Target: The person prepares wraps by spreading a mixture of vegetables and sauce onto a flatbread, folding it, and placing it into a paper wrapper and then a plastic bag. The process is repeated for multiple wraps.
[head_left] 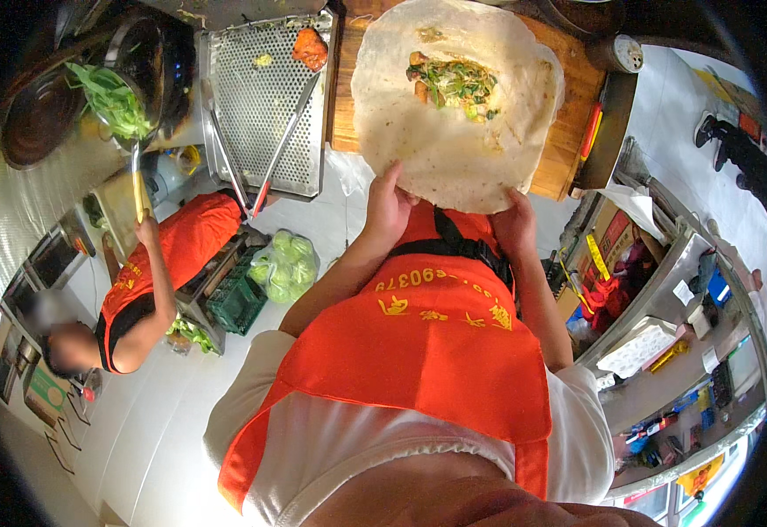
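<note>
A large, thin, round flatbread (467, 158) lies over a wooden board (348, 97), its near edge reaching past the board toward me. On its upper middle sits a heap of filling (454, 85): chopped greens with browned and pale bits. My left hand (391, 206) pinches the near-left edge, thumb on top. At the near-right edge, my right hand (515, 226) grips the same flatbread. The fingers under the rim are hidden on both sides.
Left of the board, a perforated metal tray (256, 66) bears tongs (289, 132) and an orange-red food piece (310, 49). Farther left, a co-worker (168, 255) works leafy greens (109, 98) in a wok. Bagged green produce (285, 266) stands low by a green crate (236, 294).
</note>
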Action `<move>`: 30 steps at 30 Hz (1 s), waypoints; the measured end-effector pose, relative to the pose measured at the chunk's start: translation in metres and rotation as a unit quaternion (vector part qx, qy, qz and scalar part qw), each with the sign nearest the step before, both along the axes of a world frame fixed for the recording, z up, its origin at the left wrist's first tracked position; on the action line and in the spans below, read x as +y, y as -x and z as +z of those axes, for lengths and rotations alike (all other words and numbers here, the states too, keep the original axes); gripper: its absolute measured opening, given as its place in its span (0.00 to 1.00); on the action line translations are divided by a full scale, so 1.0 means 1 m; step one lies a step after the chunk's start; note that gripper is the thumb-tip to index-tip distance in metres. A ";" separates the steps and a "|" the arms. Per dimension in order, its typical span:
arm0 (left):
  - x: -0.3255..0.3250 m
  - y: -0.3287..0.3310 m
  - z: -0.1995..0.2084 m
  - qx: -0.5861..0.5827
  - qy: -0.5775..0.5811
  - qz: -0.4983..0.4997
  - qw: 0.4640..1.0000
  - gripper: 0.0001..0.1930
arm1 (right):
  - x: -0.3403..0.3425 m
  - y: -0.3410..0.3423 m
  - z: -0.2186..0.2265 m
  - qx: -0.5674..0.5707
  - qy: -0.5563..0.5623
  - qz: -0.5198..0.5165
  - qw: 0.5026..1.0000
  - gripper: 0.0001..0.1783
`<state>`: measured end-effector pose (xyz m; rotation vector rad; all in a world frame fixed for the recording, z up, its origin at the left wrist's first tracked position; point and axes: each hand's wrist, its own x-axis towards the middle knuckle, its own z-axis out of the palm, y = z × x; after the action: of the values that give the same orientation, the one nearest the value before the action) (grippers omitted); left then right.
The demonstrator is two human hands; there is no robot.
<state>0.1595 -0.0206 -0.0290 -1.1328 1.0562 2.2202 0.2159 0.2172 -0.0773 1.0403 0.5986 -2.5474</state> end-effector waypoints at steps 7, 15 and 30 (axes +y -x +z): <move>0.010 0.157 -0.053 0.099 0.120 -0.170 0.973 0.16 | 0.015 0.133 -0.033 0.036 -0.138 -0.089 0.986 0.20; 0.044 0.248 -0.038 0.152 0.239 -0.255 0.924 0.22 | -0.012 0.237 -0.027 0.101 -0.438 -0.019 0.893 0.24; 0.013 0.154 -0.073 0.538 0.572 -0.487 0.383 0.31 | -0.020 0.170 -0.026 0.390 -0.755 0.359 0.386 0.30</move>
<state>0.0059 -0.0078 -0.1015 1.0347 2.8264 0.6262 0.0458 0.1977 -0.1030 -0.4947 2.9334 -0.8352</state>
